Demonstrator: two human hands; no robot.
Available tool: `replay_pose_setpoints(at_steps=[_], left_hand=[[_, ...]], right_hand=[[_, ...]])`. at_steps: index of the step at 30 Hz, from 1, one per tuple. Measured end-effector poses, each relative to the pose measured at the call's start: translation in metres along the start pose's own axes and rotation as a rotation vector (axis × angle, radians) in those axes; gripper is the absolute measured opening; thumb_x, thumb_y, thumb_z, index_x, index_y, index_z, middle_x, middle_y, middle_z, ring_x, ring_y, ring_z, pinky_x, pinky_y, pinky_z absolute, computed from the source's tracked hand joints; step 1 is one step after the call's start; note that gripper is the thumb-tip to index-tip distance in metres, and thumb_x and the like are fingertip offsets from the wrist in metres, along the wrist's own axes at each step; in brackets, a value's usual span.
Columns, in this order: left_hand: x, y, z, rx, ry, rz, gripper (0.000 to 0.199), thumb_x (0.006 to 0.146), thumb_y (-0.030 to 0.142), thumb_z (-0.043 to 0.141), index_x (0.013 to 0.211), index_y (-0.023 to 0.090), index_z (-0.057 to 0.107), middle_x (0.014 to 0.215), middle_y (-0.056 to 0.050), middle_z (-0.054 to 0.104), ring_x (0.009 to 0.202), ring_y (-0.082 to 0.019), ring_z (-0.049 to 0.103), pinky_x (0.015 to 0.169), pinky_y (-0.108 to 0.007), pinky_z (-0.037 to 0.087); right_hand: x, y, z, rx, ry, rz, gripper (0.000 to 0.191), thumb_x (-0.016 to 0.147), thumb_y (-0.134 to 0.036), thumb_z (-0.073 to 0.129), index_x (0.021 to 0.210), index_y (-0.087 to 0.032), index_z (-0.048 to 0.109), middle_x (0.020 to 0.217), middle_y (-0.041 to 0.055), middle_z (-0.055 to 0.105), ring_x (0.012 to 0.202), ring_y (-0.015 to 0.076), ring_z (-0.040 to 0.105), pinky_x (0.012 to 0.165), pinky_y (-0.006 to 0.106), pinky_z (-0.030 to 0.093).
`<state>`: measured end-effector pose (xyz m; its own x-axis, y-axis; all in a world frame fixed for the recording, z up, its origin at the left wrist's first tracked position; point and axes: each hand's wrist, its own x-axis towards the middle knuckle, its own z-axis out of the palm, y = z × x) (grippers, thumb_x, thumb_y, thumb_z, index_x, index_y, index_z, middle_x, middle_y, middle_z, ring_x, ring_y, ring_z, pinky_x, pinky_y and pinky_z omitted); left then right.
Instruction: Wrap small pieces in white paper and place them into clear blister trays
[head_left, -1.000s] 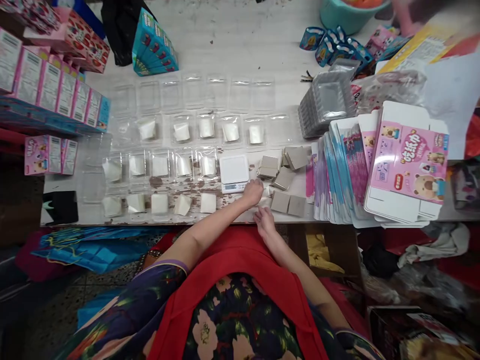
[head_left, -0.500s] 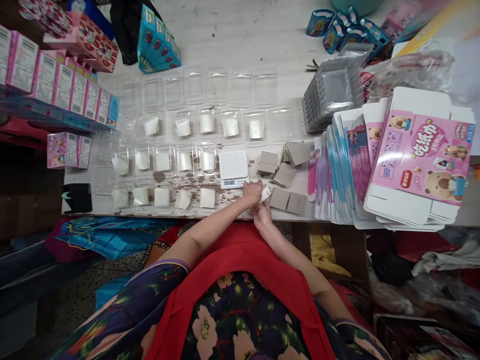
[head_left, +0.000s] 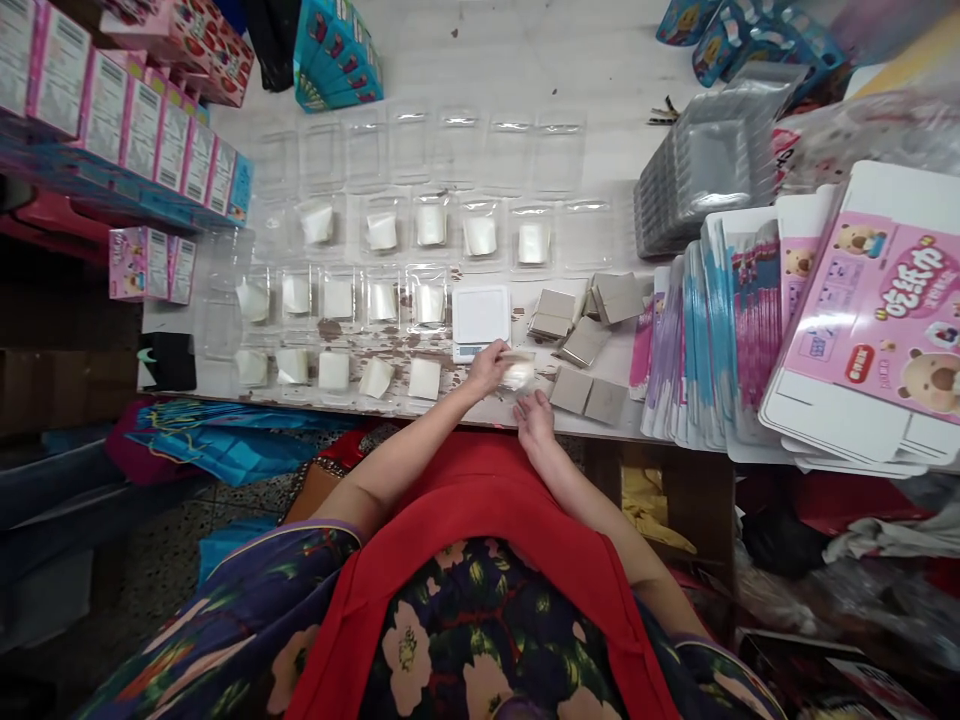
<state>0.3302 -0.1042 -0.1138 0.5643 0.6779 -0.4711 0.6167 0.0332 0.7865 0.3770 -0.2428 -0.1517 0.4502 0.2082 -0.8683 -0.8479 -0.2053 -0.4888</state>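
My left hand [head_left: 488, 369] pinches the edge of a blurred stack of thin white squares [head_left: 519, 374] just in front of a small white digital scale [head_left: 481, 315]. My right hand [head_left: 535, 416] is just below that stack at the table's front edge, fingers loosely bent and apart, holding nothing I can see. Right of the hands lie several grey-beige square stacks [head_left: 572, 390], some leaning on each other. To the left, similar white square stacks [head_left: 334, 371] sit in rows, many in clear plastic trays [head_left: 430, 297].
Clear trays [head_left: 460, 150] line the back. Nested clear trays [head_left: 697, 165] stand at the right, beside flat pink printed cartons [head_left: 889, 310]. Pink boxes [head_left: 101, 105] fill the left end. A blue fan-shaped stack [head_left: 337, 55] stands at the back.
My left hand has drawn the white stack up and away from my right hand, which has loosened from it. The camera view has shifted, moving the table contents within the frame.
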Motion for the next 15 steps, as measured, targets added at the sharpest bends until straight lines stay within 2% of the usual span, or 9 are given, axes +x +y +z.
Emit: replay_pose_setpoints(at_steps=[4, 7, 10, 12, 15], left_hand=[[0.002, -0.013, -0.021, -0.361, 0.07, -0.115, 0.019, 0.066, 0.022, 0.06, 0.08, 0.018, 0.049, 0.063, 0.006, 0.049, 0.058, -0.01, 0.046, 0.054, -0.019, 0.035], [-0.002, -0.023, -0.029, -0.411, 0.093, -0.141, 0.02, 0.064, 0.023, 0.062, 0.079, 0.018, 0.049, 0.063, 0.006, 0.05, 0.058, -0.009, 0.047, 0.053, -0.019, 0.035], [-0.009, -0.03, -0.03, -0.277, 0.008, -0.116, 0.013, 0.069, 0.023, 0.059, 0.079, 0.017, 0.053, 0.066, 0.004, 0.054, 0.061, -0.011, 0.05, 0.056, -0.02, 0.037], [-0.014, -0.031, -0.025, -0.063, -0.023, -0.083, 0.009, 0.073, 0.021, 0.056, 0.081, 0.017, 0.057, 0.068, 0.001, 0.058, 0.065, -0.014, 0.054, 0.061, -0.023, 0.04], [-0.016, -0.026, -0.009, 0.252, -0.071, 0.03, 0.015, 0.077, 0.019, 0.055, 0.09, 0.018, 0.063, 0.079, -0.003, 0.065, 0.079, -0.019, 0.06, 0.072, -0.027, 0.042]], right_hand=[[-0.003, 0.0, 0.0, -0.014, 0.005, -0.004, 0.04, 0.06, -0.025, 0.065, 0.098, -0.025, 0.052, 0.092, -0.0001, 0.063, 0.086, 0.0137, 0.062, 0.07, 0.025, 0.048], [-0.004, 0.001, 0.003, -0.026, 0.007, -0.006, 0.036, 0.062, -0.03, 0.066, 0.095, -0.024, 0.053, 0.088, 0.0005, 0.065, 0.087, 0.0156, 0.064, 0.069, 0.026, 0.048], [0.0, 0.0, 0.007, -0.04, 0.028, -0.006, 0.034, 0.062, -0.033, 0.069, 0.09, -0.023, 0.052, 0.083, 0.0, 0.066, 0.085, 0.0173, 0.066, 0.067, 0.026, 0.047], [0.002, -0.002, 0.01, -0.048, 0.043, -0.007, 0.033, 0.062, -0.034, 0.069, 0.088, -0.022, 0.052, 0.081, 0.0001, 0.066, 0.083, 0.0181, 0.067, 0.066, 0.026, 0.047], [0.002, -0.005, 0.013, -0.061, 0.052, -0.01, 0.03, 0.067, -0.043, 0.065, 0.086, -0.022, 0.054, 0.081, 0.0012, 0.067, 0.08, 0.0181, 0.067, 0.065, 0.026, 0.047]])
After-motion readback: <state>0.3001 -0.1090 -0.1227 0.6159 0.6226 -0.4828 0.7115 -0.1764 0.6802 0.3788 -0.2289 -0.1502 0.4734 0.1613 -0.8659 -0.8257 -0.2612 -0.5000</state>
